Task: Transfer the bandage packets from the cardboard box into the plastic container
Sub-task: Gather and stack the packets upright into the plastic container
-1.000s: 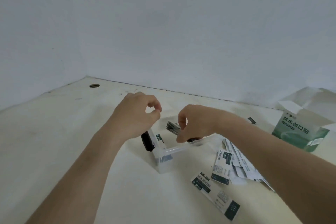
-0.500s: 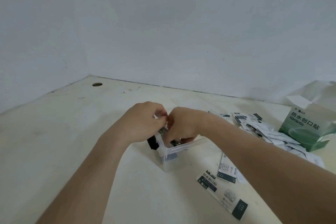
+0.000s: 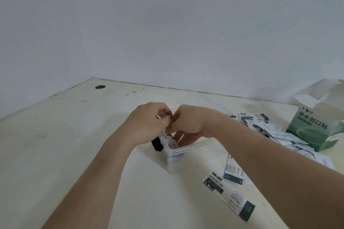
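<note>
Container (image 3: 174, 161) rim pinched by left hand (image 3: 147, 124) | right hand (image 3: 189, 122) curls inside, grip hidden | packets (image 3: 279, 135), cardboard box (image 3: 314, 130) right of container.

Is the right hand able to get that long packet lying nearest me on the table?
Likely yes, once it pulls out: the right hand is curled into the plastic container beside the left hand, but the long packet lies uncovered, with nothing between.
</note>
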Tool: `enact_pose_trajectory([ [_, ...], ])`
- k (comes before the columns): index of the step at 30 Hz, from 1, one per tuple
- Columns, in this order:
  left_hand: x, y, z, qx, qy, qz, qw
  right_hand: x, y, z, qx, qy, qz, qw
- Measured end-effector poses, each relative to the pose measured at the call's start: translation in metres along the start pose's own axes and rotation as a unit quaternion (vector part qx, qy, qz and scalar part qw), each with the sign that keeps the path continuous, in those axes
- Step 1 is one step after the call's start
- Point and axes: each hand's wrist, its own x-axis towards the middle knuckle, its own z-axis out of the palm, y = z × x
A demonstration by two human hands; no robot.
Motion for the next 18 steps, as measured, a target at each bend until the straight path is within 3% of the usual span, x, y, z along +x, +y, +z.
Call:
enact_pose_trajectory([
  [7,-0.004,0.004,-0.005,0.034,0.012,0.021,0.999,-0.011,0.001,-0.006,-0.046,0.02,0.007,0.999],
  [12,-0.008,0.015,-0.015,0.122,0.073,0.106,0.984,-0.016,-0.001,-0.005,-0.042,0.01,-0.005,0.999],
  [15,-0.004,0.025,-0.022,0.12,-0.011,0.085,0.989,-0.019,0.0,-0.007,-0.07,0.027,-0.007,0.997],
  [18,0.009,0.033,-0.016,0.181,-0.122,0.091,0.972,-0.024,0.001,-0.013,-0.125,0.029,-0.006,0.992],
])
